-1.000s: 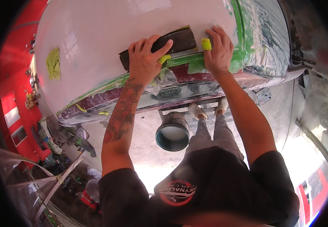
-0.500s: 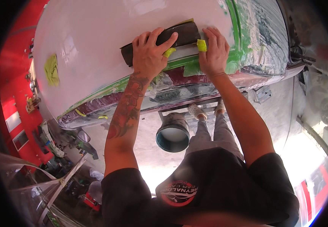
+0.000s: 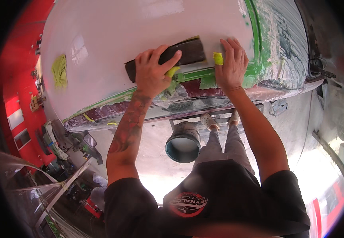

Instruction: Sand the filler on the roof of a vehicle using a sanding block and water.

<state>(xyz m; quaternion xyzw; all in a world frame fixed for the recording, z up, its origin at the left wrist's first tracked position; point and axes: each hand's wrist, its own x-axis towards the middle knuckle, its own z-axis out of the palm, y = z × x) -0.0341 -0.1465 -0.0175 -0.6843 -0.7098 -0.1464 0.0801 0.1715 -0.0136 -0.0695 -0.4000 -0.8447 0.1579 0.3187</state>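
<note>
Over the pale, glossy car roof (image 3: pixel 108 35), my left hand (image 3: pixel 153 73) is closed on a long dark sanding block (image 3: pixel 188 52). A thin yellowish edge shows along the block's far side. To the right of the block, my right hand (image 3: pixel 232 65) lies on the roof with its fingers stretched out and nothing seen in them. A bright yellow wrap (image 3: pixel 218 58) sits on the right thumb, and another yellow piece shows at the left thumb. Green masking tape (image 3: pixel 196 74) runs along the roof's near edge, just below both hands.
A crumpled yellow-green cloth (image 3: pixel 59 71) lies on the roof at left. Plastic film covers the glass (image 3: pixel 285 47) at right. Below the car side, a dark bucket (image 3: pixel 183 147) with cloudy liquid stands near my feet. A detached mirror (image 3: pixel 89 140) and other parts are at left.
The sanding block and my left hand have slid left and toward me over the roof, widening the gap to my right hand. The right hand stays at nearly the same spot on the roof.
</note>
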